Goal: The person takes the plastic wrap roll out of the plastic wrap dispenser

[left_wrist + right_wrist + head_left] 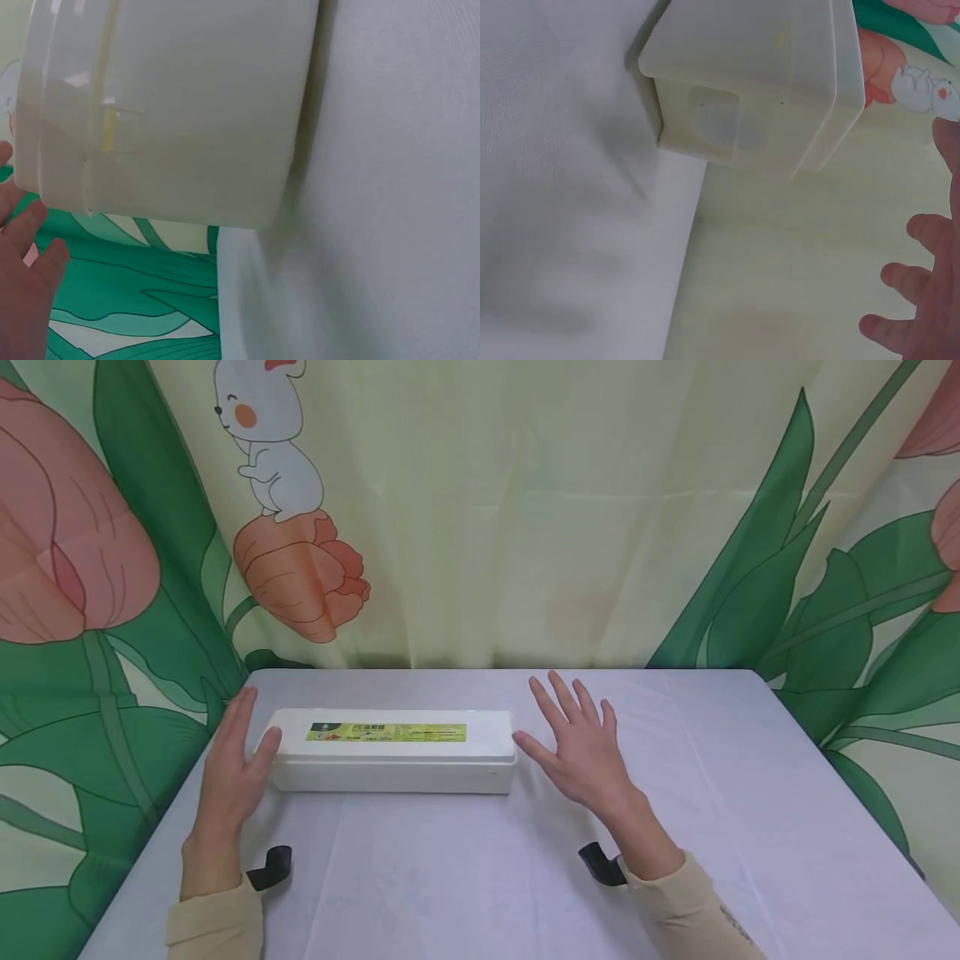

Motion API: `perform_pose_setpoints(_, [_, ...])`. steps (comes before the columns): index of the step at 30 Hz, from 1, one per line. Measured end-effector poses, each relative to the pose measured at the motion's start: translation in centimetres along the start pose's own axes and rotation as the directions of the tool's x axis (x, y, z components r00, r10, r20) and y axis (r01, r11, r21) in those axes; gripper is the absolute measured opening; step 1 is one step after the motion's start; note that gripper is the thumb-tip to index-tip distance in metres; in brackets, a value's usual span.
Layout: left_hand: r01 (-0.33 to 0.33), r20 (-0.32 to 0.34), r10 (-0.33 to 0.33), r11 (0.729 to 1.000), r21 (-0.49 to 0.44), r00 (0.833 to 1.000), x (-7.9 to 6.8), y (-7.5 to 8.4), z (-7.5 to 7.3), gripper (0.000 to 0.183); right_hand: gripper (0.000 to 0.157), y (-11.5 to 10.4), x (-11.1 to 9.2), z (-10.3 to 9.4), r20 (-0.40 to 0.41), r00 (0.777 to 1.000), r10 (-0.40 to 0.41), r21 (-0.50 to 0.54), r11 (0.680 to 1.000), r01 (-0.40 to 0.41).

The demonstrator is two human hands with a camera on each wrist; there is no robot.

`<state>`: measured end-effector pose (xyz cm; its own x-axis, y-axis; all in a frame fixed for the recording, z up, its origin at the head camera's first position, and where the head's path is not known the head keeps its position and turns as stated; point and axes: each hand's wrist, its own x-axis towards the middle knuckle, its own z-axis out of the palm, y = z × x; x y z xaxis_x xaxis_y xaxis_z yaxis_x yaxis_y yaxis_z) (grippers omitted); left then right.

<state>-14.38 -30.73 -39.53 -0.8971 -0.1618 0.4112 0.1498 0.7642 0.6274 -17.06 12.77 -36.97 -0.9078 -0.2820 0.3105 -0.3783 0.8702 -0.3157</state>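
A long white cling film box (420,777) with its lid down lies lengthwise on the table, a yellow-green printed label (386,732) along its top. At its left end is my left hand (234,781), fingers straight and thumb by the box's corner. My right hand (581,756) is at the opposite end with fingers spread wide and the thumb tip close to the box's edge. Neither hand is curled around anything. The left wrist view shows the box's side wall (195,112) and part of the left hand (26,277). In the right wrist view, a recessed patch (712,116) marks the box's end.
A white cloth (420,877) covers the table, whose back edge meets a curtain (487,527) printed with tulips, leaves and a white rabbit. A black curved piece sits at each wrist, one on the left (273,867) and one on the right (602,865).
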Motion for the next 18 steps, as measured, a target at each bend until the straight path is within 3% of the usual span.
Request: perform_pose_setpoints(18, [-0.026, 0.011, 0.028, 0.985, -0.173, 1.000, -0.3, -1.5, 0.8, 0.061, 0.075, -2.2, 1.0, 1.0, 0.006, 0.998, -0.055, 0.021, 0.998, 0.055])
